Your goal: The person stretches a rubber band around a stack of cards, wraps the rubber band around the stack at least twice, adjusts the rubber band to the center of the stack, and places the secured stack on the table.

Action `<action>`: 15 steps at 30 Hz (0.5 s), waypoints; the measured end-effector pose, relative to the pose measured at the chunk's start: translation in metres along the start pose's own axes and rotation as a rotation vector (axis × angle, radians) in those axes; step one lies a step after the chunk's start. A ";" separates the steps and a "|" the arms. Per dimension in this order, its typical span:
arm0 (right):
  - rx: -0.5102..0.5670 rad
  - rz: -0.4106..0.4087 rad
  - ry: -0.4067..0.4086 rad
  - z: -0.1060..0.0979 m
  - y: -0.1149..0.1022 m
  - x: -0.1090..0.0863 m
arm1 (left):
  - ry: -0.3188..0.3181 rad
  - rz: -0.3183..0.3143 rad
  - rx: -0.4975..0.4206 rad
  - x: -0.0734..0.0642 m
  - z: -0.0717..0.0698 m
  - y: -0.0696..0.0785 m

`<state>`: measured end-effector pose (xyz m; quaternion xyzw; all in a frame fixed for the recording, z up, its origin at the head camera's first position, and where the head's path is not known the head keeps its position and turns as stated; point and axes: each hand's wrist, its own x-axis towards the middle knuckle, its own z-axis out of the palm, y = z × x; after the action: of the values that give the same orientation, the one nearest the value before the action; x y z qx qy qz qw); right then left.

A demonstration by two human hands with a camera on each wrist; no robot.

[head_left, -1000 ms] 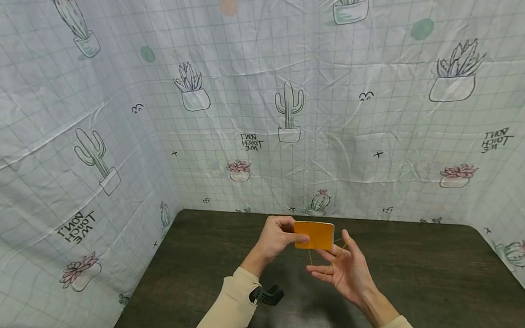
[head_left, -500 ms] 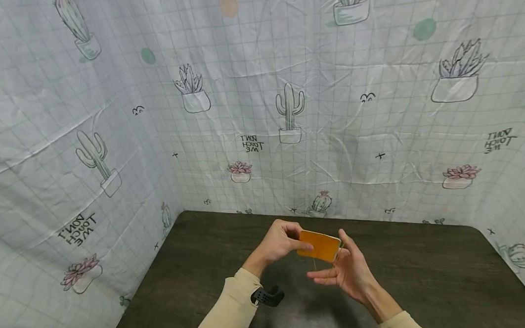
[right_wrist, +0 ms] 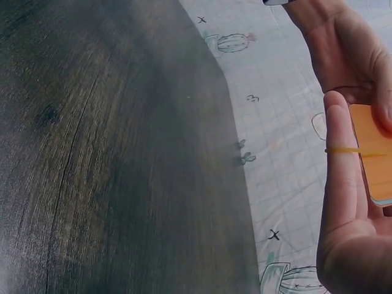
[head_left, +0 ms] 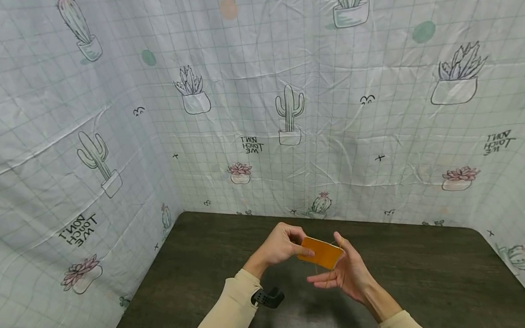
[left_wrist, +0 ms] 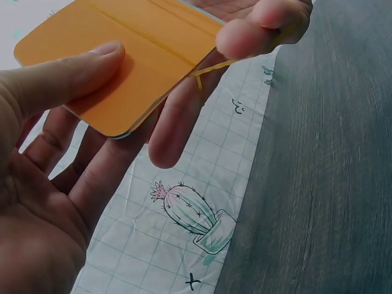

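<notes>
My left hand (head_left: 281,245) grips a thin orange, card-like stack (head_left: 320,253) with rounded corners, thumb across its face and fingers behind. In the left wrist view a yellow rubber band (left_wrist: 215,68) runs over the orange face and stretches off its edge to the fingers of my right hand (head_left: 352,273). That hand is spread at the stack's right end, its fingers extended. In the right wrist view the band (right_wrist: 343,150) loops around a straight finger of the right hand. Part of the band behind the stack is hidden.
A dark wood-grain table (head_left: 205,266) lies beneath both hands. A white curtain (head_left: 242,110) printed with cacti rises behind it and along both sides. A black strap (head_left: 268,297) is worn at the left wrist.
The stack has tilted, its right end dropping, and moved slightly right and down with my left hand. My right hand has come closer around that end, its thumb shifting left.
</notes>
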<state>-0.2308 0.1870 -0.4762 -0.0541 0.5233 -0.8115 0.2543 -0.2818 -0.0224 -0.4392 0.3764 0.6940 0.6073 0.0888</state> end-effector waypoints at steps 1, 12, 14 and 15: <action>-0.001 0.003 0.000 0.000 0.000 0.000 | -0.005 0.000 -0.004 0.000 0.000 -0.001; -0.039 0.029 0.009 0.000 0.001 0.002 | -0.039 0.006 -0.020 0.006 -0.001 -0.032; -0.042 0.030 0.010 0.000 0.002 0.003 | -0.043 0.016 -0.022 0.005 -0.001 -0.031; -0.042 0.030 0.012 0.000 0.002 0.003 | -0.042 0.018 -0.023 0.005 -0.002 -0.031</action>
<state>-0.2328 0.1849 -0.4790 -0.0466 0.5425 -0.7968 0.2620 -0.2990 -0.0200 -0.4654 0.3944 0.6814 0.6080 0.1023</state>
